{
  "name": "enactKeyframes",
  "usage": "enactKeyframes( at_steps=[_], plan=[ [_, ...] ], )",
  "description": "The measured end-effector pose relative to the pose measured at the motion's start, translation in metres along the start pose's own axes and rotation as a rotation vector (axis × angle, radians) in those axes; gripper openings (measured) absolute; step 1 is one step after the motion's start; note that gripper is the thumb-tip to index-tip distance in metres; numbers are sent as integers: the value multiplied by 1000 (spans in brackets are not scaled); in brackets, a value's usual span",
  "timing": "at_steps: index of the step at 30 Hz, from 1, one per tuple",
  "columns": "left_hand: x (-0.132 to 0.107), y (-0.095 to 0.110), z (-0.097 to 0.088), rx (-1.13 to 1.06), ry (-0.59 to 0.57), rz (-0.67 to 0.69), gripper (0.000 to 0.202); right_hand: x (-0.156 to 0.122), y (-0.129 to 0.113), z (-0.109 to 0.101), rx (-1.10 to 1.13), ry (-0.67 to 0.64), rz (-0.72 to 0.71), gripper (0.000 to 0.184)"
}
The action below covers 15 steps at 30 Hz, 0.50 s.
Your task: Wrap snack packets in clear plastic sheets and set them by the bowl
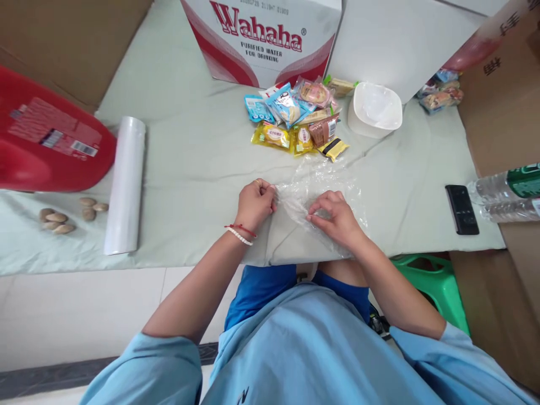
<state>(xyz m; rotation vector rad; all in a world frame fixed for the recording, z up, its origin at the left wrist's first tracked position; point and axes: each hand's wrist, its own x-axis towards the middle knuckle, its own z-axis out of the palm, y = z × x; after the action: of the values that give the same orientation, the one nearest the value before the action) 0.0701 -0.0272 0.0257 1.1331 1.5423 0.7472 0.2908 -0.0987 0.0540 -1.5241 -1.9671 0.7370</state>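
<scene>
Shirt (pixel 320 349) at six o'clock, I have left hand (pixel 255 203) and right hand (pixel 336 216) pinching film (pixel 319 181) that wants light, even tension.

1. Table (pixel 189 140), centre to twelve o'clock: covered with creased, pale green cloth (pixel 202 208).
2. Floor (pixel 105 304), eight o'clock: laid with pale tiles, crossed by dark strip (pixel 54 368).
3. Stool (pixel 450 295), green, four o'clock: partly hidden.

Thin clear plastic film (pixel 316 179), crinkled and glossy (whitish, bunched at left), on the pale green tablecloth (pixel 189 146).
</scene>
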Motion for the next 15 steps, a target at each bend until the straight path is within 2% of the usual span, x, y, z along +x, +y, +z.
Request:
enactKeyframes(
  at_steps=[3, 5, 7, 10, 13, 15],
  plan=[
    [4, 7, -2, -204, 10, -123, 15, -11, -15, -5, 0, 154, -151, 4],
    [4, 11, -3, -257, 2, -152, 16, -19, -27, 1, -23, 138, -237, 8],
    [3, 14, -3, -274, -8, -150, 16, -26, -38, 12, -67, 45, -330, 15],
    [2, 15, -3, -274, -20, -144, 15, -32, -45, 35, -152, -162, -447, 27],
    [4, 12, -7, -242, -49, -144, 16, -32, -42, 51, -168, -359, -484, 23],
    [7, 6, -12, -179, -18, -107, 16, -31, -38, 57, -117, -418, -467, 33]
  ],
)
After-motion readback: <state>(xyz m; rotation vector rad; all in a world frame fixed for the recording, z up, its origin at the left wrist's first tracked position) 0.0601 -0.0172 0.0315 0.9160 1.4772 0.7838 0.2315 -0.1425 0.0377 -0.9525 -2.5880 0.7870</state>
